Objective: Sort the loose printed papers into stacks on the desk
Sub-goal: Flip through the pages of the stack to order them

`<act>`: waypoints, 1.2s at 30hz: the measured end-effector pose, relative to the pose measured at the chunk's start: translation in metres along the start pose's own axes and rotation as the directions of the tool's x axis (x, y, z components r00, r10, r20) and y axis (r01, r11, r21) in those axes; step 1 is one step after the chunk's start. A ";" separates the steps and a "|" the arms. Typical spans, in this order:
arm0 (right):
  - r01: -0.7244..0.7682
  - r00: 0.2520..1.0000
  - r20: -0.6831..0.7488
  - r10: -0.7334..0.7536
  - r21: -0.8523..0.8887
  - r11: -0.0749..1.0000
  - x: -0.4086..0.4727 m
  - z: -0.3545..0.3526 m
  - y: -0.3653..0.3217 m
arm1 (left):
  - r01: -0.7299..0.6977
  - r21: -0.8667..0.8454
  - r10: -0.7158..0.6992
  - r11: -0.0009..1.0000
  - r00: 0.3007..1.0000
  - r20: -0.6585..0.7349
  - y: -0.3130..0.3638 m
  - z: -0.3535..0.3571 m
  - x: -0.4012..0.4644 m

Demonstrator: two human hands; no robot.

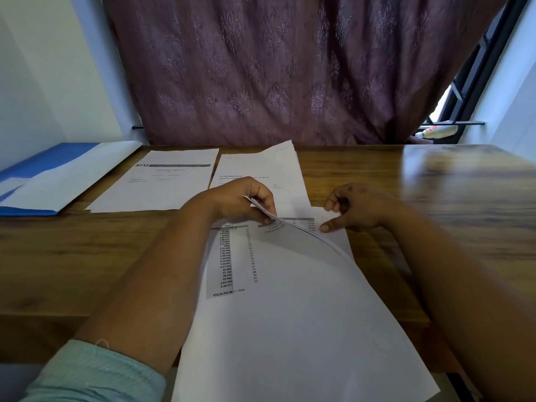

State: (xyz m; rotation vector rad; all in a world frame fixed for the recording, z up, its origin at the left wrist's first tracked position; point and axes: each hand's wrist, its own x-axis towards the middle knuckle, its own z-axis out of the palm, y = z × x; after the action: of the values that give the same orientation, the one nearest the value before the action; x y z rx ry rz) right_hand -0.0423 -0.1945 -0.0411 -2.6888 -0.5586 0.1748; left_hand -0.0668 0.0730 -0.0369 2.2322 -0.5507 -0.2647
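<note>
Now: left hand (246, 198) pinching lifted sheet (290, 314) corner | right hand (356, 210) thumb pressing table printout (232, 256), fingers loosely curled | two stacks (162, 181) behind on worktop (87, 250)

A purple patterned curtain (278, 74) hangs behind the far edge of the scene, covering most of the back wall. To its right, a dark window frame (475, 82) shows past the curtain's edge, and a pale bottle (438, 131) lies on its side on the ledge below it. At the far left, a blue and white folder (58, 175) lies flat beside a white wall (49, 82).
</note>
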 end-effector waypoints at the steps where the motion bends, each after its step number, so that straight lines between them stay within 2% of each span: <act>1: 0.001 1.000 0.007 -0.001 -0.003 1.000 0.000 0.000 0.000 | 0.000 -0.001 0.000 1.000 1.000 0.000 0.000 0.000 0.000; 11: 0.017 0.994 0.105 -0.028 0.103 0.995 -0.003 -0.001 -0.004 | -0.001 0.018 0.001 1.000 1.000 0.001 -0.002 -0.001 0.000; 17: 0.058 0.994 0.095 -0.062 0.042 0.997 -0.002 0.001 -0.002 | 0.004 0.009 -0.004 1.000 1.000 -0.001 -0.002 -0.001 0.001; 21: 0.033 0.999 -0.029 -0.034 -0.015 0.999 -0.003 -0.001 0.001 | -0.003 0.020 0.003 1.000 1.000 0.002 -0.002 -0.002 0.001; 25: -0.084 0.989 -0.113 0.098 0.118 0.989 -0.001 -0.003 0.005 | 0.002 0.032 -0.002 0.999 1.000 0.000 -0.001 -0.001 0.001; 32: -0.047 0.949 -0.294 0.116 0.234 0.971 -0.005 -0.004 -0.006 | -0.004 0.024 0.004 1.000 1.000 -0.009 -0.001 -0.001 0.000; 36: 0.029 0.946 -0.322 0.030 0.175 0.984 -0.008 -0.005 -0.011 | -0.004 -0.001 0.004 1.000 1.000 -0.019 -0.002 -0.002 0.000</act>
State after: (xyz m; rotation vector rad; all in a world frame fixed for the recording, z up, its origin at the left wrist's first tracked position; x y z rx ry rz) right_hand -0.0530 -0.1898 -0.0320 -2.4710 -0.4176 -0.2064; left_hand -0.0651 0.0755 -0.0373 2.2298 -0.5449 -0.2410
